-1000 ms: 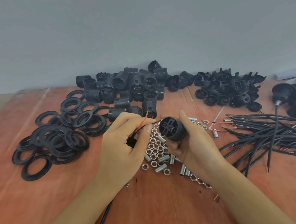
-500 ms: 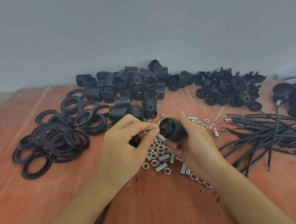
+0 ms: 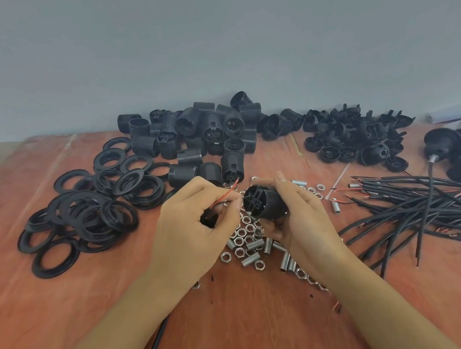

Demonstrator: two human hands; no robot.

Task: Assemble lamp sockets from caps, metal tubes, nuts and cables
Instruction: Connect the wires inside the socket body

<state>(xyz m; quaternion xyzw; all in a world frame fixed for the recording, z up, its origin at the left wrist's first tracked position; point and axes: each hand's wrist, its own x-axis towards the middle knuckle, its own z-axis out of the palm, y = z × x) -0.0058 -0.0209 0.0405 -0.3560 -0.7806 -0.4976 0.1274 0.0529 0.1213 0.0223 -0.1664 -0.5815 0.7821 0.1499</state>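
Grip: right hand [image 3: 299,217] curls fingers and thumb round socket body [image 3: 264,202], slotted end turned toward left hand [image 3: 193,231], likely so terminals face incoming wire. Left hand, just left of socket body, pinches red wire [image 3: 228,194] between thumb and fingertips, wire end close beside slotted face. Nuts [image 3: 245,235] and metal tubes [image 3: 286,262] heaped just below socket body, within reach; spare cables [image 3: 439,201] well right.

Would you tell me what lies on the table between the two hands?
Nuts and metal tubes, in the head view; the left hand pinches wires, the right hand grips a socket.
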